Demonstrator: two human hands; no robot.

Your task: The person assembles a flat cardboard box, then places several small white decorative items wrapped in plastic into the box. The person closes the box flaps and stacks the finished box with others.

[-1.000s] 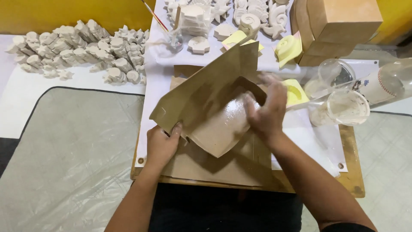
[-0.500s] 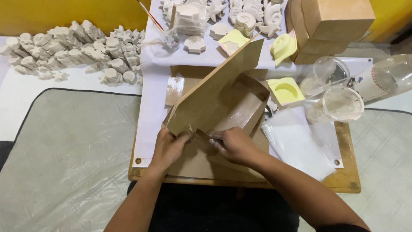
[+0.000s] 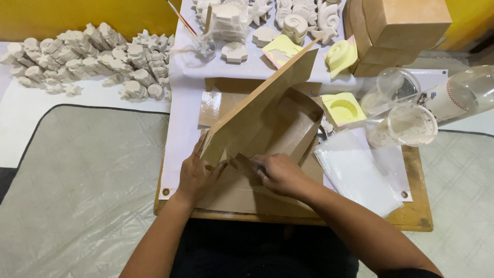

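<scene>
The brown cardboard box (image 3: pixel 267 123) stands half-folded at the middle of the counter (image 3: pixel 417 216), lid raised. The left hand (image 3: pixel 198 172) closes its grip on the near left corner; the right hand (image 3: pixel 280 172) pinches a near flap beside it.

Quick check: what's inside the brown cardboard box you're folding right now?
The cardboard box shows only bare brown walls and floor where it is open. The raised flap, held by the left hand, covers its left part, and the right hand hides the near corner, so those parts are unseen.
</scene>
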